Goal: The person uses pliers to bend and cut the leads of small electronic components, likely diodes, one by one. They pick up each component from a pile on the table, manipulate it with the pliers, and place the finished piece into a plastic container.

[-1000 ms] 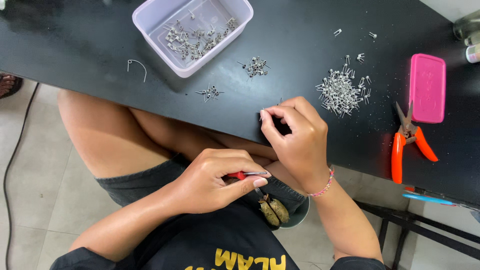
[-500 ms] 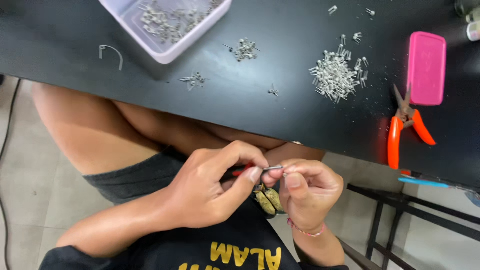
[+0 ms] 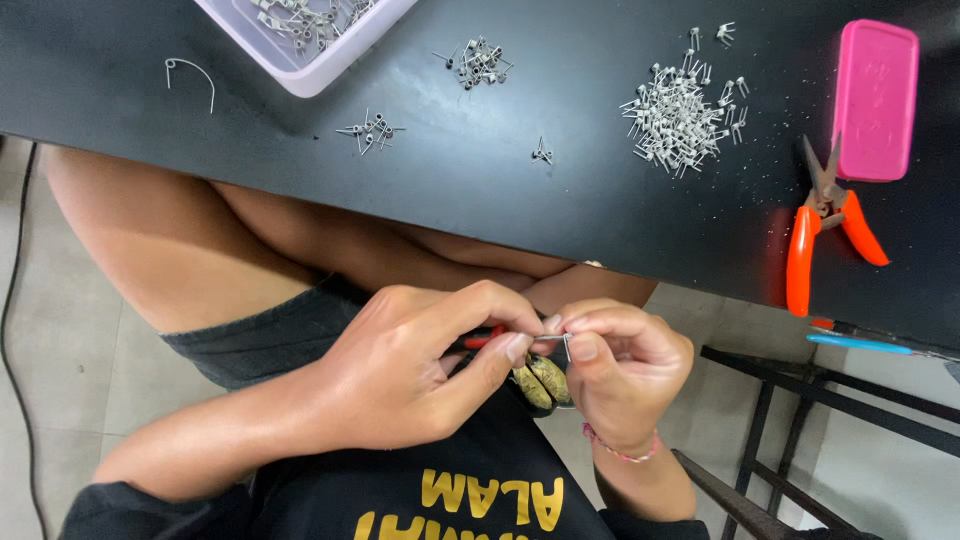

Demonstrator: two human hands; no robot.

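My left hand [image 3: 420, 370] grips a thin red-handled tool [image 3: 480, 340] over my lap, its metal tip pointing right. My right hand [image 3: 625, 365] pinches a tiny metal wire piece [image 3: 566, 345] at that tip; the fingertips of both hands meet there. Both hands are below the front edge of the black table [image 3: 480, 190]. On the table lie a large pile of small metal coils [image 3: 675, 115], smaller clusters of coils [image 3: 372, 130], and a single coil pair [image 3: 541, 154].
A pale plastic tub [image 3: 310, 70] with several metal pieces sits at the top left. A bent wire [image 3: 190, 75] lies left of it. Orange-handled cutters [image 3: 825, 225] and a pink box [image 3: 875, 100] lie at the right. A metal frame [image 3: 780, 430] stands below.
My right hand left the table edge and dropped to my lap, meeting the left hand at the tool tip with a small wire piece. The view shifted downward.
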